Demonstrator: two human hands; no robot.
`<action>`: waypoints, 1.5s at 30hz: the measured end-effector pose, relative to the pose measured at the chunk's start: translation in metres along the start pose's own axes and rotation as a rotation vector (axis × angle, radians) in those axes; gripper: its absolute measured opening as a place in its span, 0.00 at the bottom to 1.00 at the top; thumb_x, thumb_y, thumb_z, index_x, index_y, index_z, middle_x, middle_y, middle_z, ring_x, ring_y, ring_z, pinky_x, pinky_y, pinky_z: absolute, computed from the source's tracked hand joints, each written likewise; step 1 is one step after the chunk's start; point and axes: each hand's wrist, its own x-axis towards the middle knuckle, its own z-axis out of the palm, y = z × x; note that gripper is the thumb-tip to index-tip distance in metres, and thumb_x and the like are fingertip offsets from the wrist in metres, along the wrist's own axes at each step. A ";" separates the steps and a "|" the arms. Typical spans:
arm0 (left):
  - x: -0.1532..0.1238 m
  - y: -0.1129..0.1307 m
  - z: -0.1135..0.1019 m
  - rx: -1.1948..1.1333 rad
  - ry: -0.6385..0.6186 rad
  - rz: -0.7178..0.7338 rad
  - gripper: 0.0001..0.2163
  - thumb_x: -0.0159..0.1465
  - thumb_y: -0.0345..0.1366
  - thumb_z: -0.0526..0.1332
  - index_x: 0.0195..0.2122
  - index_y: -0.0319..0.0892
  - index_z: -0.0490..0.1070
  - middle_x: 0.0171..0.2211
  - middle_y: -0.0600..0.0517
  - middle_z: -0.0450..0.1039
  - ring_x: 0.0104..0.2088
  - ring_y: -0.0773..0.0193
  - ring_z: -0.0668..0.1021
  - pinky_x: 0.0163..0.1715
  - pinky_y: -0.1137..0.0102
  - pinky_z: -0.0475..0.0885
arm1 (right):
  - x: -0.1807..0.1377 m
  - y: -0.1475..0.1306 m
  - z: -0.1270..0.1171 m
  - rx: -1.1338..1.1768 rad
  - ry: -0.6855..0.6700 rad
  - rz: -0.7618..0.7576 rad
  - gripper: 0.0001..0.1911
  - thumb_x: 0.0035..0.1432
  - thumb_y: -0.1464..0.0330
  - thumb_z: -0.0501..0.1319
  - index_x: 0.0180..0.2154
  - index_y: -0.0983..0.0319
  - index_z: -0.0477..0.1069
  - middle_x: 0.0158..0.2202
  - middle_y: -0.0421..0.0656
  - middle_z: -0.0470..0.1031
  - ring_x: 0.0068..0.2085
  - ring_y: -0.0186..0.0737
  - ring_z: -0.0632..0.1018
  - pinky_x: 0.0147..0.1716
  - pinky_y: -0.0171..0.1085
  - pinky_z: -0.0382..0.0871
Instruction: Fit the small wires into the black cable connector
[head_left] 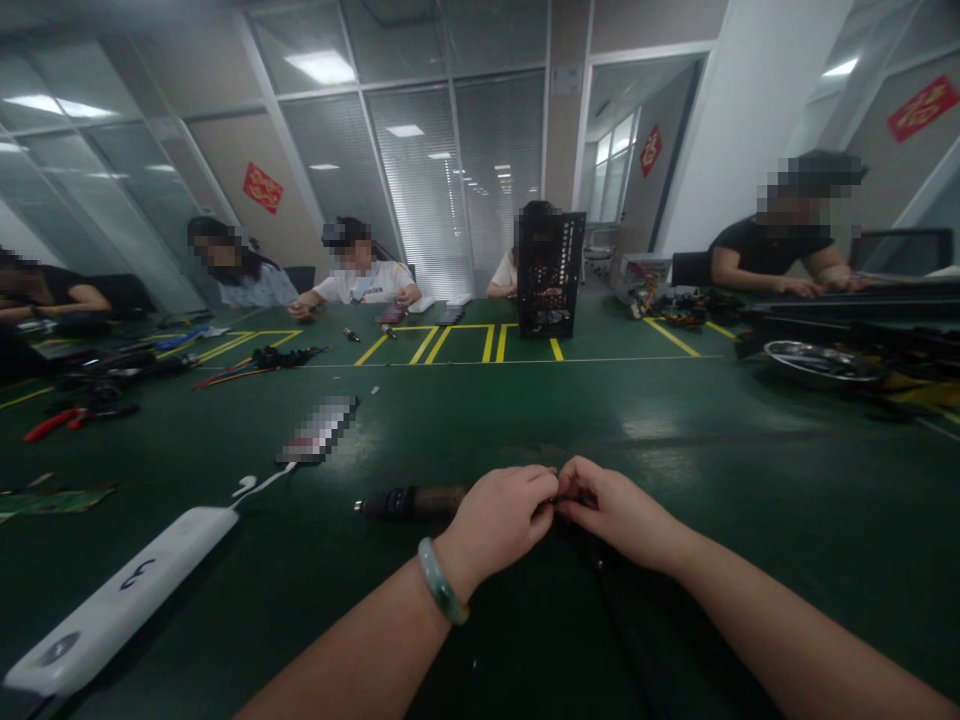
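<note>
While our hands (559,505) meet low on the green work mat (675,440), both curl closed, pinching something too small to make out. Our left hand (495,525), with a jade bangle (441,580), lies against a dark ribbed cylindrical tool (409,504); a dark cable (600,590) runs down below our right hand (619,515). Beyond lie a white plastic unit (120,600) and a black perforated computer case (551,275).

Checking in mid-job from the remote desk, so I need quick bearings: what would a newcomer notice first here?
The person's left hand and right hand fill the bottom centre, fingers meeting beside a dark cylindrical tool. A jade-green bangle circles the left wrist. A white plastic unit marked 3 lies at lower left, and a black perforated metal case stands upright farther along the green table.
</note>
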 end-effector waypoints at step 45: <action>0.000 -0.003 0.009 -0.013 0.073 -0.093 0.04 0.63 0.32 0.57 0.39 0.44 0.66 0.39 0.52 0.72 0.40 0.60 0.74 0.43 0.64 0.68 | 0.012 0.036 0.013 0.293 0.122 0.152 0.04 0.52 0.69 0.62 0.29 0.64 0.70 0.23 0.38 0.73 0.25 0.32 0.72 0.23 0.28 0.62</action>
